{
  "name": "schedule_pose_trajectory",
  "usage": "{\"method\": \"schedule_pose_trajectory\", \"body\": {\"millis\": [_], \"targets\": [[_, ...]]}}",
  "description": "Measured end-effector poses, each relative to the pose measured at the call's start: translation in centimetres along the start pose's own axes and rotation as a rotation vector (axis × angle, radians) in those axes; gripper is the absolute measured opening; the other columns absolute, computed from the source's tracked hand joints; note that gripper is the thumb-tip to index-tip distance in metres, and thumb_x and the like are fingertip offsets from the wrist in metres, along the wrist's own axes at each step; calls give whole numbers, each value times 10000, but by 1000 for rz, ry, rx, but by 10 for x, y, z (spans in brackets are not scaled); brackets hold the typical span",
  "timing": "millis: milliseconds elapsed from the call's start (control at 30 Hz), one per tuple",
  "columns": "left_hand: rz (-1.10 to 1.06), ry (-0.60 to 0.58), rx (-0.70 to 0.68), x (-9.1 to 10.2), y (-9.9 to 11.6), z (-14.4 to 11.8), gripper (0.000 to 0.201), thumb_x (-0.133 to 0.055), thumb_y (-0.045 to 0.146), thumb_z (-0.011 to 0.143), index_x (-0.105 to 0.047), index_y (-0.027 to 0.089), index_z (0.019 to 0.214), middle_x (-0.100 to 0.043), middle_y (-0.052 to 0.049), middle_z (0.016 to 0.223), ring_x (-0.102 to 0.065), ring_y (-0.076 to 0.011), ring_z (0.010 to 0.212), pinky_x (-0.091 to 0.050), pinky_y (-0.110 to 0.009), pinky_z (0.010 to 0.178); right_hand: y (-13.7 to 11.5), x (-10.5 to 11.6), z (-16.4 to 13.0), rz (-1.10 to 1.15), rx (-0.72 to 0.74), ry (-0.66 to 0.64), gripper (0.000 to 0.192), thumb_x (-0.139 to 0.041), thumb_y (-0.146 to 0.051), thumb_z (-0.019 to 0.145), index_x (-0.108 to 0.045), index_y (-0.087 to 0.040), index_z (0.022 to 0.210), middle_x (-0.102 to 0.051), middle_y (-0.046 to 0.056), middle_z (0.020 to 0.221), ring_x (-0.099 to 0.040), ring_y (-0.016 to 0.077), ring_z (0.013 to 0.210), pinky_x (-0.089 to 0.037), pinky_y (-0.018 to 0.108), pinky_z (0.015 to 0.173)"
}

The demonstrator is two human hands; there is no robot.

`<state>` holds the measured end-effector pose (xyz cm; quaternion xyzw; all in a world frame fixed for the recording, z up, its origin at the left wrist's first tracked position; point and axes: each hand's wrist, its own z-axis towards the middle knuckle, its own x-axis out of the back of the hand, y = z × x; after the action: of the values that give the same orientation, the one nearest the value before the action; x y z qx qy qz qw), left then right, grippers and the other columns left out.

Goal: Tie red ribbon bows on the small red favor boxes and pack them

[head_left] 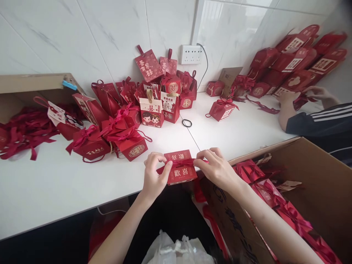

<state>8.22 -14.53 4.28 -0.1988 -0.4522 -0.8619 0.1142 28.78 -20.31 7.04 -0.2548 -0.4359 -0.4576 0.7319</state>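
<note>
A red gift box [181, 176] with gold characters lies at the front edge of the white table. Across its top runs a dark red ribbon [183, 162], crossed at the middle. My left hand [156, 170] pinches the ribbon's left part between thumb and forefinger. On the other side, my right hand [213, 165] grips the ribbon's right end, fingers bent over it. Both hands are close to the box's top; whether they also touch the box itself I cannot tell.
Several finished-looking red boxes [133, 146] stand at left, beside a heap of ribbons [27, 126]. A carton [324, 176] holding red boxes is at my right. A black hair tie [187, 123] lies mid-table. Another person's hands [319, 94] work near stacked boxes [291, 62].
</note>
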Motion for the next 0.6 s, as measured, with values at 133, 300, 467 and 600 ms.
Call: {"method": "schedule_pose_trajectory", "body": {"millis": [133,300,467,600], "targets": [[185,-10,-121,2,8,-8,79,-516,183,830,-466,212,776,-553,0,764,-548,-168,753,-348,-326,722,-10,5,-1,157,-233,-58,210,-421,-292,944,-557,-180,830,-627,56,737,-521,161,614,-378,304,674],[386,-21,-316,-2,9,-11,72,-527,148,833,-500,207,802,-542,24,622,-514,-142,593,-329,-316,656,-21,4,9,443,-665,-291,361,-379,-457,923,-425,-230,646,-539,-6,538,-468,150,468,-317,261,493],[326,-97,-284,-2,5,-12,60,-495,158,853,-494,211,825,-627,-17,751,-576,-166,714,-382,-332,736,-21,-1,21,574,-759,-287,334,-491,-499,841,-430,-236,644,-466,-48,480,-420,129,440,-312,243,463],[248,-133,-248,-2,4,-13,62,-503,162,848,-488,211,812,-650,-37,857,-581,-184,822,-414,-347,781,-19,-5,24,650,-777,-281,319,-496,-498,828,-483,-224,665,-491,-43,519,-444,124,474,-336,244,479]]}}
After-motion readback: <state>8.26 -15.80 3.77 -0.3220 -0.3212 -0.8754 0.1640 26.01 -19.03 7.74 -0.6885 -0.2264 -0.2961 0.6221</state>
